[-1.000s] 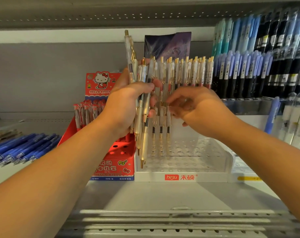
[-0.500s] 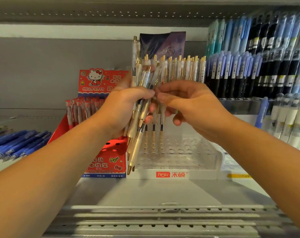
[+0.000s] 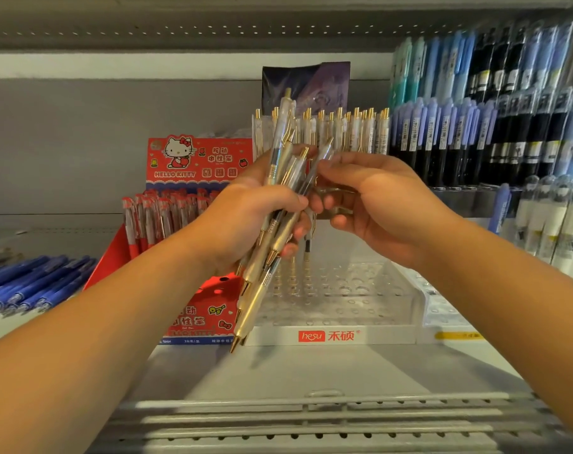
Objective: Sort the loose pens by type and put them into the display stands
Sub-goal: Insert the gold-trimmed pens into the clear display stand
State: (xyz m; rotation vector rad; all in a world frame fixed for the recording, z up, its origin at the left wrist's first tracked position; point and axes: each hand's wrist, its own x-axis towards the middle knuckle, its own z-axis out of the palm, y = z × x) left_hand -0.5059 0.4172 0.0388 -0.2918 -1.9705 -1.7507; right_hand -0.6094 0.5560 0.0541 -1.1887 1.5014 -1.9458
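Sensibly, the left hand (image 3: 246, 217) gripped the gold pens (image 3: 265, 273) with fingers curled round their middles while the right hand (image 3: 377, 204) pinched one pen's top just above them, which would best slide straight out toward the clear stand (image 3: 360, 296) beyond the fingertips.

Loose pens (image 3: 252, 309) are showing pearly translucent barrels with gold tips and clips. The clear display stand (image 3: 406, 290) is carrying a white front strip with a red logo. The box (image 3: 196, 158) is showing red with a white cat figure and a blue scalloped band, its pens (image 3: 160, 217) red-capped; the flat-lying pens (image 3: 39, 283) are showing blue, and the racked pens (image 3: 475, 132) are running teal, lilac-blue and black.
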